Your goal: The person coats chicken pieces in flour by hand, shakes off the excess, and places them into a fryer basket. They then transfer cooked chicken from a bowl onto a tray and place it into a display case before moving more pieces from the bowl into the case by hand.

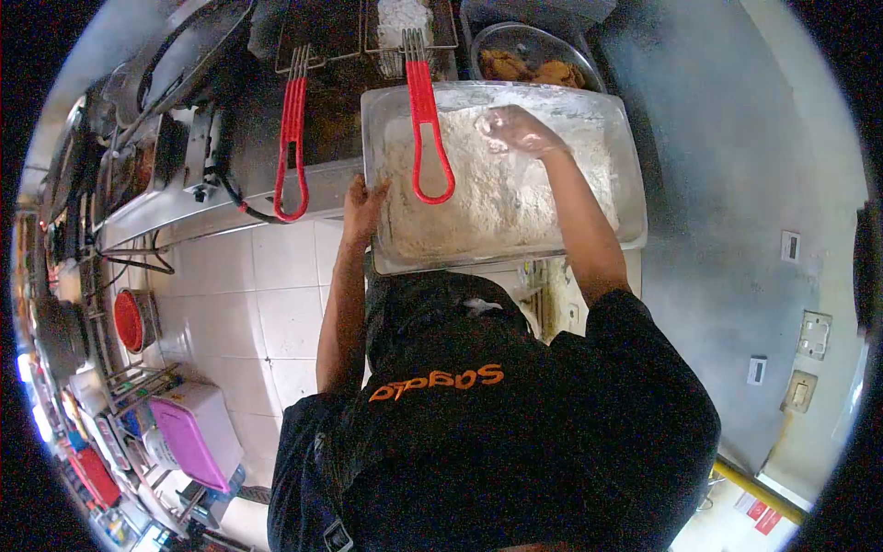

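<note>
A large clear plastic tub point(630, 175) of pale flour point(497, 202) lies before me. My left hand point(363, 207) grips its left rim, the thumb over the edge. Over the flour at the far side is my right hand point(520, 132), dusted white, with its fingers curled in; whatever they may hold is hidden. A red-handled fryer basket point(391, 63) hangs at the back with white-coated pieces point(405, 20) in it, and its red handle point(425, 124) reaches over the tub.
Left of it is a second fryer basket with a red handle point(292, 138). Behind the tub, a clear bowl point(538, 41) contains browned fried pieces. A steel fryer counter point(230, 189) runs left. On the lower left stands a bin with a purple lid point(189, 442). A metal wall point(708, 230) rises at right.
</note>
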`<state>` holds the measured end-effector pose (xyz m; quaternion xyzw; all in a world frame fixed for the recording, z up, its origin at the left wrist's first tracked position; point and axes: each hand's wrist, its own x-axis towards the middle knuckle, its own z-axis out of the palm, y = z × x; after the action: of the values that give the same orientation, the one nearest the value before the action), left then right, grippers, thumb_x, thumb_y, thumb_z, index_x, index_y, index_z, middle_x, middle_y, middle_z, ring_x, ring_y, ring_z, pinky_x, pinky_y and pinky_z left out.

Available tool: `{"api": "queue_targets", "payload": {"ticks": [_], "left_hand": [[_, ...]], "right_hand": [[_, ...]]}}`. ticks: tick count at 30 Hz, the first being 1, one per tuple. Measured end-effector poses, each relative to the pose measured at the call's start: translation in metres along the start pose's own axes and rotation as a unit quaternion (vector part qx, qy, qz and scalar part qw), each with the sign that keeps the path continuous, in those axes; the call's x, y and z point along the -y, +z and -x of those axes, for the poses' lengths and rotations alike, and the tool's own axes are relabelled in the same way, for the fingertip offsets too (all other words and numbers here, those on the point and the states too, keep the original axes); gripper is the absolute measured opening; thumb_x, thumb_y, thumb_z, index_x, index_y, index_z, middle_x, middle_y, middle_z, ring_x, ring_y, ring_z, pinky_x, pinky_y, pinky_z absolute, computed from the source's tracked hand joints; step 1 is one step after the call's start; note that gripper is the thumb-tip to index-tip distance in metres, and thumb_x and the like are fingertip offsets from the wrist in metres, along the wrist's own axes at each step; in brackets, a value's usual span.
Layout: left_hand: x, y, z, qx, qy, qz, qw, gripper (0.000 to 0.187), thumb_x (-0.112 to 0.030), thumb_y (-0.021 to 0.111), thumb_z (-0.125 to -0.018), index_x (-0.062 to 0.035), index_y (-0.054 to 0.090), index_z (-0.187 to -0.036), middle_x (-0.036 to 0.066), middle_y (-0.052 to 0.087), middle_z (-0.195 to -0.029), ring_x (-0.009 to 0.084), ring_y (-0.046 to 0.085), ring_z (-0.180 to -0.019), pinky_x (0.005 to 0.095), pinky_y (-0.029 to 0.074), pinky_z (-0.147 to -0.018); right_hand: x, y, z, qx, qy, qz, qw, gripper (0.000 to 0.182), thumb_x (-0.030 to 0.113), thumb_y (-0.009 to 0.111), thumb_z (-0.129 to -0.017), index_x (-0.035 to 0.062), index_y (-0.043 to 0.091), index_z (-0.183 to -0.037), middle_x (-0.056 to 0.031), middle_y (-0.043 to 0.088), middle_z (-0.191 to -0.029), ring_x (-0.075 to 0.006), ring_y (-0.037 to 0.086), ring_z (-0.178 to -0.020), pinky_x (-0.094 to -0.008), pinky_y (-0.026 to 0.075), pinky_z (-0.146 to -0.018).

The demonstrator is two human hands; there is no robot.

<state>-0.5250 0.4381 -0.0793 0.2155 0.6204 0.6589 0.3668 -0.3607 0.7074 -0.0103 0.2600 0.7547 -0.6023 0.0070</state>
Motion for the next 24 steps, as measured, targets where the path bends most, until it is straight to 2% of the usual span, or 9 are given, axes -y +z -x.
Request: {"api": "queue_targets", "payload": {"ticks": [1, 3, 5, 11, 14, 16, 19, 21, 24], "left_hand": [[0.001, 0.000, 0.000, 0.002, 0.000, 0.000, 1.000, 0.029, -0.018, 0.059, -0.080, 0.0027, 0.050, -0.099, 0.008, 0.059, -0.084, 0.0117, 0.053, -0.073, 0.0262, 0.044, -0.064], [0.002, 0.001, -0.001, -0.006, 0.006, -0.012, 1.000, 0.030, -0.018, 0.059, -0.080, 0.0026, 0.051, -0.099, 0.009, 0.059, -0.086, 0.0125, 0.053, -0.076, 0.0266, 0.044, -0.066], [0.009, -0.002, -0.003, -0.002, 0.004, 0.003, 1.000, 0.028, -0.017, 0.059, -0.080, 0.0024, 0.051, -0.099, 0.008, 0.059, -0.088, 0.0128, 0.053, -0.077, 0.0270, 0.044, -0.067], [0.016, -0.002, -0.001, 0.006, 0.024, 0.088, 0.996, 0.024, -0.010, 0.057, -0.080, 0.0019, 0.052, -0.100, 0.007, 0.059, -0.091, 0.0132, 0.053, -0.078, 0.0276, 0.044, -0.068], [0.022, -0.005, -0.008, -0.010, 0.050, 0.053, 0.997, 0.023, -0.010, 0.057, -0.080, 0.0012, 0.051, -0.099, 0.005, 0.059, -0.086, 0.0123, 0.052, -0.075, 0.0274, 0.044, -0.065], [0.019, -0.004, -0.006, -0.030, 0.019, -0.015, 0.999, 0.020, -0.011, 0.057, -0.080, 0.0009, 0.052, -0.096, 0.004, 0.057, -0.082, 0.0114, 0.050, -0.071, 0.0278, 0.043, -0.062], [0.014, -0.002, -0.006, -0.024, 0.033, -0.008, 0.999, 0.020, -0.013, 0.057, -0.080, 0.0014, 0.053, -0.092, 0.003, 0.056, -0.078, 0.0111, 0.049, -0.068, 0.0282, 0.042, -0.059], [0.018, -0.002, -0.007, -0.022, 0.025, 0.003, 0.999, 0.021, -0.014, 0.058, -0.080, 0.0018, 0.053, -0.093, 0.004, 0.057, -0.079, 0.0115, 0.050, -0.070, 0.0279, 0.042, -0.061], [0.017, 0.000, -0.006, -0.034, 0.028, 0.030, 0.999, 0.022, -0.014, 0.058, -0.080, 0.0025, 0.053, -0.094, 0.005, 0.058, -0.082, 0.0122, 0.052, -0.073, 0.0275, 0.043, -0.064]], "right_hand": [[0.001, -0.002, 0.000, 0.052, 0.021, -0.184, 0.981, 0.040, 0.021, 0.062, -0.077, 0.0037, 0.050, -0.111, -0.0080, 0.054, -0.105, -0.0165, 0.053, -0.089, -0.0326, 0.048, -0.081], [0.010, -0.006, 0.007, 0.046, 0.018, -0.168, 0.985, 0.036, 0.016, 0.062, -0.077, 0.0034, 0.051, -0.109, -0.0067, 0.053, -0.108, -0.0177, 0.054, -0.092, -0.0362, 0.050, -0.081], [0.028, -0.002, 0.028, 0.075, -0.093, -0.375, 0.919, 0.039, 0.019, 0.060, -0.078, 0.0025, 0.049, -0.112, -0.0100, 0.052, -0.113, -0.0206, 0.053, -0.098, -0.0372, 0.048, -0.082], [0.057, 0.027, 0.057, 0.114, -0.055, -0.387, 0.913, 0.048, 0.025, 0.057, -0.080, 0.0056, 0.044, -0.121, -0.0139, 0.046, -0.123, -0.0247, 0.050, -0.106, -0.0384, 0.042, -0.088], [0.004, 0.032, 0.030, 0.014, -0.198, 0.011, 0.980, 0.039, 0.022, 0.058, -0.079, 0.0032, 0.052, -0.112, -0.0146, 0.053, -0.114, -0.0222, 0.057, -0.096, -0.0355, 0.047, -0.080], [-0.019, 0.029, 0.013, 0.123, 0.116, -0.118, 0.978, 0.029, 0.016, 0.060, -0.077, 0.0017, 0.056, -0.103, -0.0131, 0.060, -0.099, -0.0196, 0.061, -0.082, -0.0335, 0.051, -0.070], [-0.044, 0.027, -0.001, 0.130, -0.038, -0.088, 0.987, 0.022, 0.011, 0.063, -0.075, 0.0004, 0.058, -0.093, -0.0105, 0.062, -0.086, -0.0175, 0.061, -0.073, -0.0311, 0.052, -0.063], [0.016, 0.029, 0.009, 0.142, 0.079, 0.007, 0.987, 0.023, 0.009, 0.065, -0.074, -0.0005, 0.058, -0.094, -0.0108, 0.062, -0.087, -0.0181, 0.061, -0.076, -0.0314, 0.053, -0.065], [0.030, 0.001, 0.004, 0.194, 0.130, -0.157, 0.960, 0.023, 0.011, 0.063, -0.076, 0.0002, 0.057, -0.095, -0.0119, 0.060, -0.089, -0.0211, 0.061, -0.077, -0.0348, 0.053, -0.069]]}}
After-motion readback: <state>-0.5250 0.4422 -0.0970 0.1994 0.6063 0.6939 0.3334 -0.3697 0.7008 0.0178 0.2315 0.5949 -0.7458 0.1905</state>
